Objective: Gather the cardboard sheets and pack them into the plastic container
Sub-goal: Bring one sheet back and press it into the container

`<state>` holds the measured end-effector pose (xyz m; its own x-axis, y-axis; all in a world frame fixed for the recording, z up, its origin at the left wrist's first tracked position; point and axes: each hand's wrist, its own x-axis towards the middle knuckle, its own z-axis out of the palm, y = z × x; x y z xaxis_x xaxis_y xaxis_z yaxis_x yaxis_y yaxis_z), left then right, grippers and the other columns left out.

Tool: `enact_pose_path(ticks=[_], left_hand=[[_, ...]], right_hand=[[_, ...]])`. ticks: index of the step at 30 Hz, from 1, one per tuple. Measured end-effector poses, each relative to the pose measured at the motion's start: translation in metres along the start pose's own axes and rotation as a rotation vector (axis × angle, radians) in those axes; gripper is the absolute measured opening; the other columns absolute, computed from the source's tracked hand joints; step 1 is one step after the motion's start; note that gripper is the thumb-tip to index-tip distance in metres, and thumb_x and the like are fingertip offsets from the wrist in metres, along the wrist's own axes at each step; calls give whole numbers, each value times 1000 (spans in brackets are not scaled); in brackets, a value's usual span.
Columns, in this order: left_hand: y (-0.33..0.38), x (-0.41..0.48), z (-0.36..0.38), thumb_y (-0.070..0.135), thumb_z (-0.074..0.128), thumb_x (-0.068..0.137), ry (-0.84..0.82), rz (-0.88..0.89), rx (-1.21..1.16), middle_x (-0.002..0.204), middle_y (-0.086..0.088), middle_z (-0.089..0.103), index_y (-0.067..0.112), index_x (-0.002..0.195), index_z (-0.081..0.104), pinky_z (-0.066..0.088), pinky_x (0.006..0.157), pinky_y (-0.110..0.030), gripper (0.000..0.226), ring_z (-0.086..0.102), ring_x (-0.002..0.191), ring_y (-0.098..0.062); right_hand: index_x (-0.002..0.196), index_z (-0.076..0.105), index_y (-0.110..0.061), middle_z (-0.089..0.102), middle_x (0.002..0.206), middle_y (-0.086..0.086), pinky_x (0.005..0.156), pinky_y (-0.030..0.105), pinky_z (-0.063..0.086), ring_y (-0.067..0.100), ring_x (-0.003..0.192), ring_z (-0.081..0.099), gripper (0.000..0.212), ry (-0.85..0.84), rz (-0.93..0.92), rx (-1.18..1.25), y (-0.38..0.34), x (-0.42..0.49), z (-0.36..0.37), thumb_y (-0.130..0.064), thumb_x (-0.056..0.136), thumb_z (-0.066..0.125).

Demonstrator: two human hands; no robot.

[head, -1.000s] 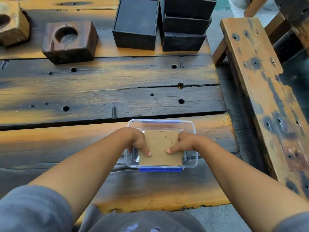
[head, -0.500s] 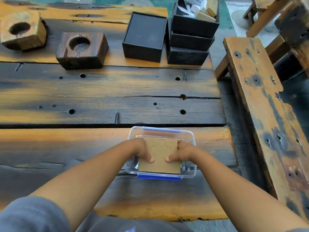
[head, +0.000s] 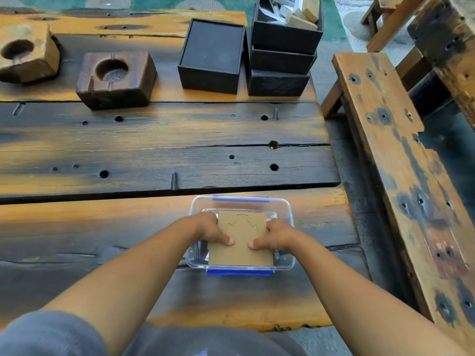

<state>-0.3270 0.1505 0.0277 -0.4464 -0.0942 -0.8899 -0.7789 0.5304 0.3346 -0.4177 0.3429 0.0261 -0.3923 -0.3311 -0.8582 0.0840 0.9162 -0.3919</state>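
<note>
Head view: your left hand [head: 214, 231] and right hand [head: 273, 236] gripped opposite sides of the cardboard sheet [head: 240, 244], thumbs pressed on top. The sheet lay tilted over the open clear plastic container [head: 289, 263], which stood near the wooden table's [head: 154, 155] front right edge. Two wooden ashtrays [head: 115, 78] and black boxes [head: 212, 56] sat along the far edge.

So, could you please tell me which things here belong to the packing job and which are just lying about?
Job: cardboard sheets, plastic container, left hand, right hand.

Lying about: two wooden blocks, black boxes, bench.
</note>
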Motion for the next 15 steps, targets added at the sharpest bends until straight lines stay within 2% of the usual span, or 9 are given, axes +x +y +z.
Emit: enact_pose_path(ticks=[3,6,10,12,15], left_hand=[[3,-1,5,56,81,67,29,-25,102,136,-3,54,13,136,52,43,105,-33,86,53,124,-23],[-1,0,0,51,83,69,-3,-2,31,134,-2,60,14,130,58,43,97,-28,76,57,113,-21],[-2,4,4,60,81,64,5,-19,98,142,-4,50,17,139,52,38,113,-40,91,47,131,-24],[-1,7,5,61,82,62,43,-17,119,139,-5,51,15,135,55,42,108,-37,90,51,124,-24],[-2,7,-1,58,84,61,55,9,75,128,-6,54,13,128,59,45,90,-30,85,54,100,-21]], right_hand=[[128,44,-14,55,116,1,67,25,47,18,95,56,76,21,29,-69,-1,3,-1,-42,70,84],[136,39,-12,53,132,5,78,30,48,19,100,55,86,6,41,-93,-4,3,-3,-44,69,83],[142,36,-10,43,142,4,89,34,49,25,119,54,92,23,40,-166,-8,2,-1,-47,71,81],[139,40,-11,47,140,3,91,34,50,25,119,56,85,17,29,-99,-8,2,-3,-44,72,82],[130,47,-14,60,131,5,98,39,51,23,112,61,70,-4,-7,90,-2,0,-5,-35,73,83]])
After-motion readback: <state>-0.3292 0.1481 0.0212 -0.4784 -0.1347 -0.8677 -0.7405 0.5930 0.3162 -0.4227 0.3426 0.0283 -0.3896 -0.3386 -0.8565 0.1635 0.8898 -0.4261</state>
